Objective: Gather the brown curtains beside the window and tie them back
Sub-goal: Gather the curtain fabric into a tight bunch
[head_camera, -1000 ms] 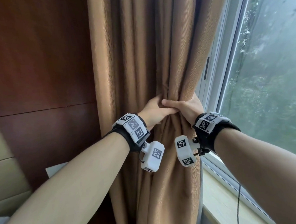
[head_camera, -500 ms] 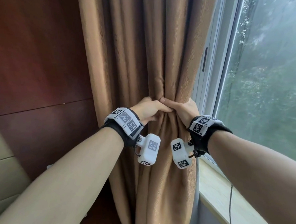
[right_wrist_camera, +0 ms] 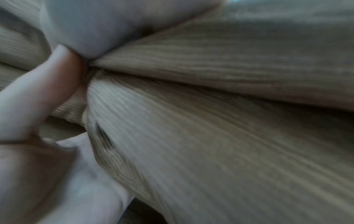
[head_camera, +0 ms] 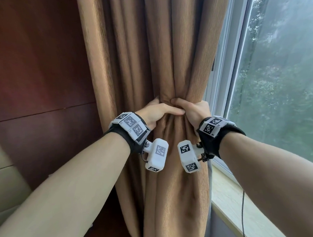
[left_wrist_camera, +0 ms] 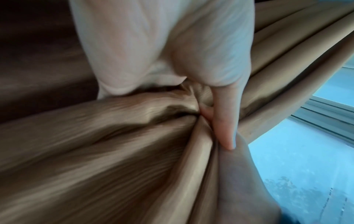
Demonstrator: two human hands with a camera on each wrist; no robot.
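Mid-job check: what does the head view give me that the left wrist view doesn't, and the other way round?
Only the head view shows both hands together: the left hand and right hand grip the gathered brown curtain at one pinch point, beside the wood wall panel and sill. No tie-back is visible there.

Only the left wrist view shows the left thumb pressed into the bunched folds from below.

Both show the curtain and the window.
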